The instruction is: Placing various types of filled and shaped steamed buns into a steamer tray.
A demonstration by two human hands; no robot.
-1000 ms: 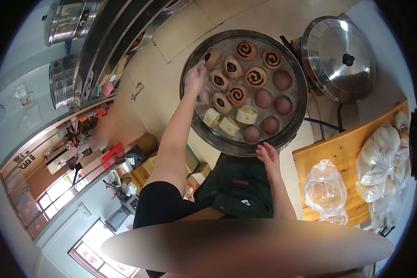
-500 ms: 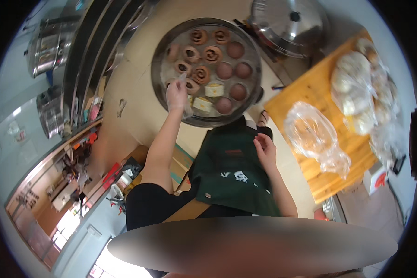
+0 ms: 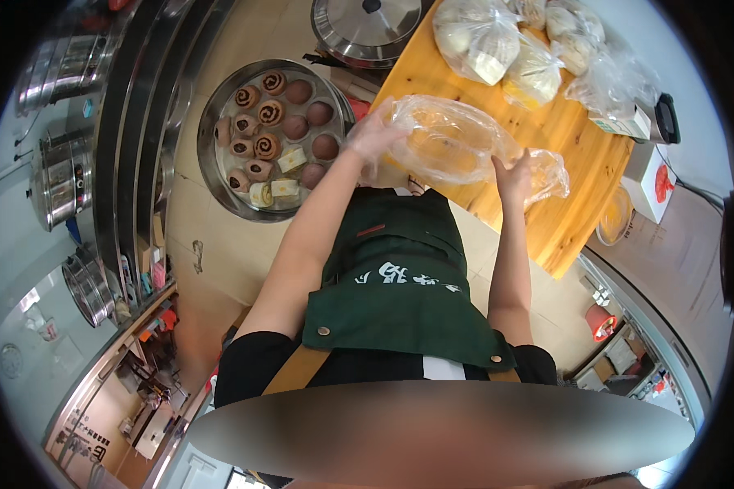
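A see-through plastic bag (image 3: 448,143) lies spread over the wooden table, its narrow end bunched to the right. Wearing a thin plastic glove, my left hand (image 3: 373,137) grips the bag's left edge. My bare right hand (image 3: 512,178) is closed on the bunched part, thumb pointing up. Left of the table, a round metal steamer tray (image 3: 212,175) holds several buns: brown swirl rolls (image 3: 271,112), smooth dark round buns (image 3: 294,126) and pale yellow-white square pieces (image 3: 285,188).
Several bags of pale buns (image 3: 477,41) crowd the far side of the wooden table (image 3: 559,232). A lidded metal pot (image 3: 367,28) stands beyond the tray. Dark curved racks (image 3: 143,106) rise on the left, and a white box (image 3: 651,183) sits at the right.
My left hand has left the buns in the tray and moved right to the plastic bag. My right hand has risen from beside my apron onto the bag. The view has swung right.
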